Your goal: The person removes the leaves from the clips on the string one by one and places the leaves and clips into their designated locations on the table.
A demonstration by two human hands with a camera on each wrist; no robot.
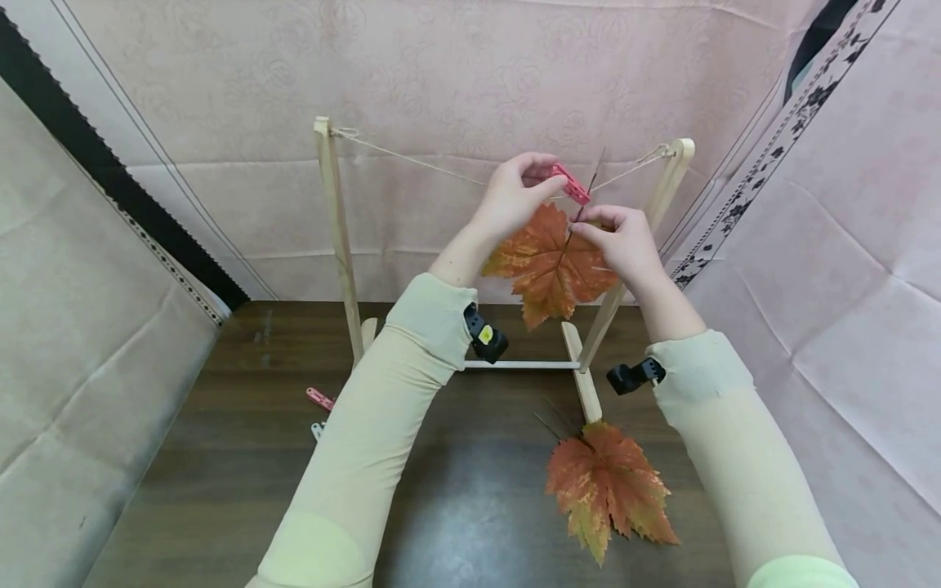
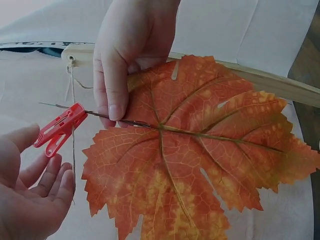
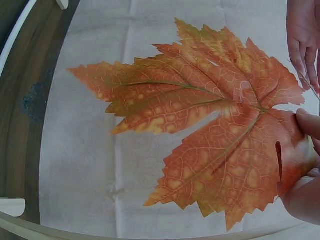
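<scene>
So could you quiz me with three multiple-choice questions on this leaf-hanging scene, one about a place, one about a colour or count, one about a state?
1. Where is the second leaf?
A. on the table
B. on the string
C. in the left hand

2. What colour is the peg at the string?
A. blue
B. red
C. white

3. How is the right hand placed?
A. lying flat on the table
B. hanging free
C. pinching the held leaf at its stem

Answers:
1 A, it lies on the dark table by the wooden frame.
2 B, the left wrist view shows it red.
3 C, its fingers press on the stem.
</scene>
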